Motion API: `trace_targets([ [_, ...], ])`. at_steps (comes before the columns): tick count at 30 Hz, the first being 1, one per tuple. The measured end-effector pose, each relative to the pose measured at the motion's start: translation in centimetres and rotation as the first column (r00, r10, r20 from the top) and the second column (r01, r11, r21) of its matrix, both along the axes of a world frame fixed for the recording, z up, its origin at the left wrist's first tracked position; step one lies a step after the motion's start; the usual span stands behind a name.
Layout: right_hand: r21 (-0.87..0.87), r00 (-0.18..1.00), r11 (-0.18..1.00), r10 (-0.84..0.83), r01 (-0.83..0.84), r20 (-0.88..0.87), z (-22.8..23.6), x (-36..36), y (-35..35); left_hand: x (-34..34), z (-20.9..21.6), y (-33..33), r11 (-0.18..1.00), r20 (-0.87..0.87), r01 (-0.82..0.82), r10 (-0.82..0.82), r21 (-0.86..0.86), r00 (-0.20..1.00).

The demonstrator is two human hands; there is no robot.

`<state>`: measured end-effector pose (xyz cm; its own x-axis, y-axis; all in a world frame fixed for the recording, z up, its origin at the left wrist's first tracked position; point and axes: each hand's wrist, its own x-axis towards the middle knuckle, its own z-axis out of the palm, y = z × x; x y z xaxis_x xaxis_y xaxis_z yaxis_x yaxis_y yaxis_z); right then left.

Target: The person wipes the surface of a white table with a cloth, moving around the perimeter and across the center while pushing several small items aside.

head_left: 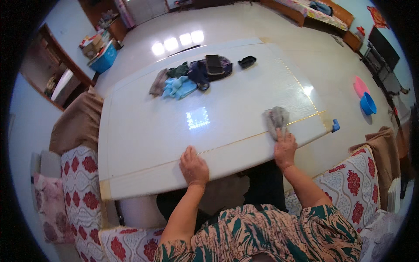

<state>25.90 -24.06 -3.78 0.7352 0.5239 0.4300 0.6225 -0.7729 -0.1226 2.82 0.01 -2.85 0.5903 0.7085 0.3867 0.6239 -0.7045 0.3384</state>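
Observation:
A long white table (235,96) with gold trim spreads out before me. Near its front edge, my left hand (193,167) lies palm down on the top, fingers slightly bent, holding nothing. Farther right, my right hand (285,150) has its fingers on the near end of a crumpled grey cloth (276,118), which lies flat against the table by the gold strip. Part of the cloth is hidden under those fingers.
Toward the far side lie a light blue cloth (180,88), dark and brown fabric pieces, a black phone-like object (214,64) and a small black item (247,61). A blue corner guard (335,125) juts from the right corner. Patterned sofas (80,179) flank the table.

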Motion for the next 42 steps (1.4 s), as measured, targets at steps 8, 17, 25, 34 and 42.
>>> trace_targets([
  [8,0.024,0.906,0.913,0.407,-0.407,-0.117,3.0,-7.3,8.5,-0.9,0.2,2.0,0.993,0.075,0.113,-0.111,-0.019,0.991],
  [17,-0.087,0.837,0.85,0.485,-0.519,-0.251,4.3,-5.6,6.9,-13.5,4.7,16.4,0.839,-0.319,0.495,-0.544,-0.226,0.776],
  [25,-0.237,0.795,0.781,0.472,-0.578,-0.382,3.1,-5.5,4.4,-15.0,4.3,17.0,0.799,-0.303,0.476,-0.587,-0.368,0.751],
  [34,-0.429,0.914,0.88,0.013,-0.203,-0.406,2.9,-10.1,8.1,-14.8,4.2,17.7,0.804,-0.242,0.464,-0.567,-0.371,0.788],
  [42,-0.569,0.645,0.822,-0.416,-0.036,-0.641,5.6,-16.0,18.5,-15.7,7.7,16.5,0.657,-0.158,0.296,-0.539,-0.694,0.827],
])
